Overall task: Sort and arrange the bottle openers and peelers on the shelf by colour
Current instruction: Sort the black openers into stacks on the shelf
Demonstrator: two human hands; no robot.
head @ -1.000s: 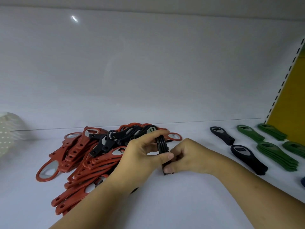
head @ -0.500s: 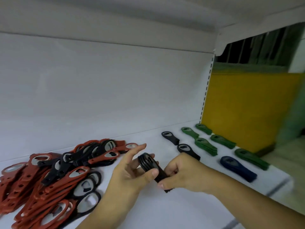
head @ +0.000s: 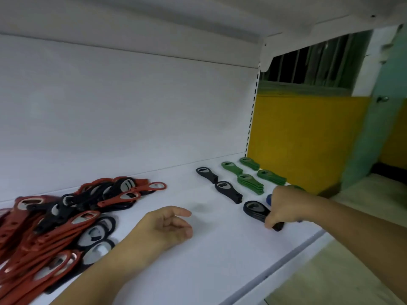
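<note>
Right hand (head: 284, 208) curled round the handle end of the black opener stack (head: 255, 209), which lies flat on the shelf (head: 220, 260) near the front edge. The stack's long axis runs diagonally, with the ring end pointing back-left and the handle front-right. Two more black openers (head: 228, 191) sit behind it at the same slant. Green stacks (head: 250, 183) are behind and to its right. Blue opener (head: 269, 198) is just right of it, mostly hidden. Left hand (head: 163, 227) is left of it, fingers loosely curled, holding nothing. Red-and-black pile (head: 66, 216) is far left.
</note>
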